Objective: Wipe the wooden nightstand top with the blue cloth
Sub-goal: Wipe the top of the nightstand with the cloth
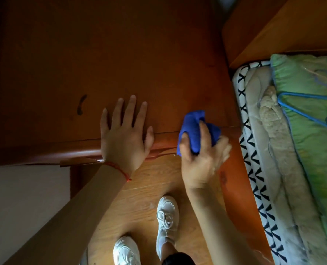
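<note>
Wooden nightstand top (111, 54): fills the upper left of the frame, bare; no wiped streaks discernible, so progress cannot be judged. Left hand (124, 134): spread flat, palm down at the front edge, centre frame. Right hand (199, 159): clenched round the blue cloth (194, 129), bunched at the front right corner; wide surface seemingly left.

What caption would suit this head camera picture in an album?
Right hand bunches the blue cloth at the wooden nightstand top's front edge; left hand rests flat.
</note>
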`<state>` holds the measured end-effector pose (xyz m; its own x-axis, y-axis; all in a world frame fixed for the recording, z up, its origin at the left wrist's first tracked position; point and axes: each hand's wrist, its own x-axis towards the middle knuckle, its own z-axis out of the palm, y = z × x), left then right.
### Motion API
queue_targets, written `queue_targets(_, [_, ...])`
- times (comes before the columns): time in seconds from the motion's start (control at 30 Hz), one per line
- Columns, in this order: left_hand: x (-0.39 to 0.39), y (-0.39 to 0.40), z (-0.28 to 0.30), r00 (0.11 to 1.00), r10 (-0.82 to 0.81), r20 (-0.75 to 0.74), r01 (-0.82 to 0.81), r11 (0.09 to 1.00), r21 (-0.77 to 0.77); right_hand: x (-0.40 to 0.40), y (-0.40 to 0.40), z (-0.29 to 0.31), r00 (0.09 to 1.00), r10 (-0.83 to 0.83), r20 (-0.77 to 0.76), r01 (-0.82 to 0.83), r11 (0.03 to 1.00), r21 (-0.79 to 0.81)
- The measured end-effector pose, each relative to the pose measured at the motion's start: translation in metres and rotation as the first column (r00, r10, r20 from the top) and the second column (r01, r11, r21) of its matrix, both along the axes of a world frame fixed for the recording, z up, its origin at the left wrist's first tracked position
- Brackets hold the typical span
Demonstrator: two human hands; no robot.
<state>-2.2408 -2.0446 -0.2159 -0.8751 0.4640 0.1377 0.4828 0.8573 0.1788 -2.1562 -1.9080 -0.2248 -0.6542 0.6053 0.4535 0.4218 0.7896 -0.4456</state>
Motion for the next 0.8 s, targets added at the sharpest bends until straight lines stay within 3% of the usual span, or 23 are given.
queue_targets(0.1, [0.000,0.001,0.000,1.000,0.002,-0.008,-0.002,1.000,-0.016,-0.024,0.002,0.015,0.967,0.212,0.140,-0.218,0.975,0.034])
queue_targets(0.27, [0.000,0.002,0.001,1.000,0.014,-0.003,-0.014,1.000,-0.009,-0.084,0.025,0.025,0.983,0.070,0.168,-0.075,0.997,0.022])
queue_targets(0.43, [-0.001,0.001,0.002,0.999,0.025,0.023,-0.024,1.000,-0.010,-0.021,0.006,0.029,0.948,0.246,0.203,-0.240,0.969,-0.056])
queue_targets(0.63, [-0.004,0.004,0.010,0.998,0.033,0.047,-0.035,0.998,0.044,-0.118,0.032,0.028,0.957,0.165,0.239,-0.171,0.985,0.006])
queue_targets(0.8, [-0.043,0.008,0.021,0.999,0.035,0.026,-0.037,0.997,0.073,-0.076,0.020,0.031,0.941,0.253,0.223,-0.244,0.968,-0.066])
